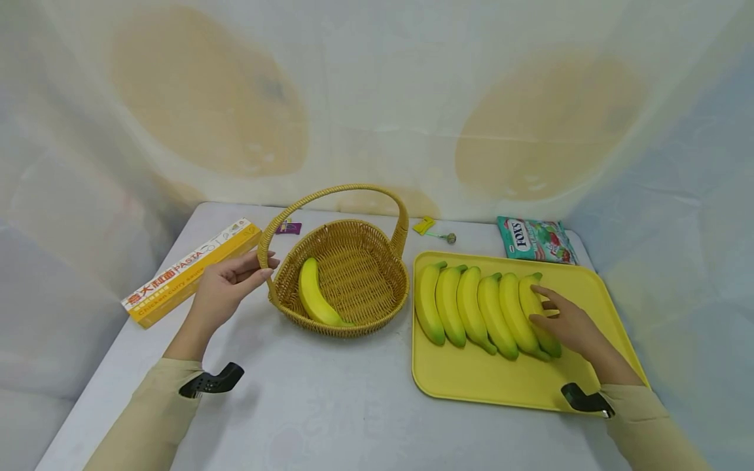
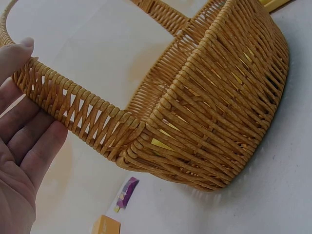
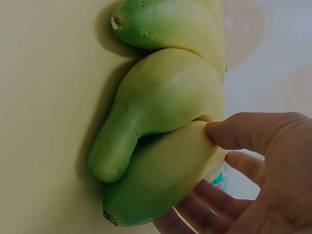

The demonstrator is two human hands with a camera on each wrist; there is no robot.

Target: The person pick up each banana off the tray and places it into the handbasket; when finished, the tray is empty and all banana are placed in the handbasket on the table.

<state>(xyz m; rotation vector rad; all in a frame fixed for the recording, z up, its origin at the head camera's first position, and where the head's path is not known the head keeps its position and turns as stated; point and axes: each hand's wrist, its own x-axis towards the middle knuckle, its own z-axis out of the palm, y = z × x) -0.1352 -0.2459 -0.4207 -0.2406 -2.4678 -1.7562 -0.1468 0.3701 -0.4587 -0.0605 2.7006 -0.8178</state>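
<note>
A woven basket (image 1: 365,275) with a tall arched handle stands left of centre, and one yellow banana (image 1: 315,294) lies inside along its left wall. My left hand (image 1: 220,288) holds the lower left side of the handle (image 2: 73,102), thumb on one face and fingers on the other. To the right, several bananas lie side by side on a yellow tray (image 1: 471,383). My right hand (image 1: 568,324) grips the rightmost banana (image 3: 161,180) between thumb and fingers while it lies against its neighbour (image 3: 161,97). Part of the fingers is hidden behind that banana.
A yellow-and-white pasta box (image 1: 194,271) lies left of the basket. Behind the basket are a small purple packet (image 1: 288,227) and a yellow wrapper (image 1: 423,226). A green candy bag (image 1: 536,240) sits at the tray's far edge. Pale curtains surround the table.
</note>
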